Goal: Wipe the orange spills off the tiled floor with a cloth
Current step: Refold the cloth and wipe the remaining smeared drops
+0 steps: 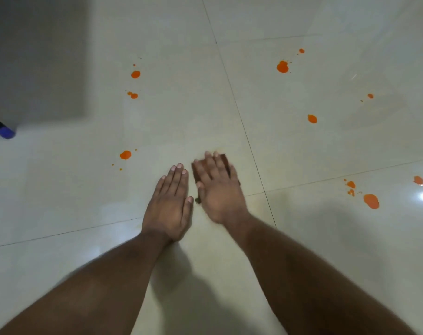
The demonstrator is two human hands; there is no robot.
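Both hands flat on the tiled floor, side by side, nearly touching. Left hand palm-down on bare tile, fingers straight and together, holding nothing. Right hand pressed flat on top of a dark brown cloth, fingers spread and straight, not curled round it; only the edges of the cloth peeking out past the fingertips, beside the thumb and along the right side. A bit blurry around that hand.

Cloth sitting just left of a grout line, mid-frame, right beside the left hand.

Orange spills scattered all around: a couple of blobs up top left, one near the left hand, a few far right including a big one and a mid-sized dot. None touching the cloth.

Grey shaded patch top left, plus a blue-tipped black thing at the left edge, hard to say what.
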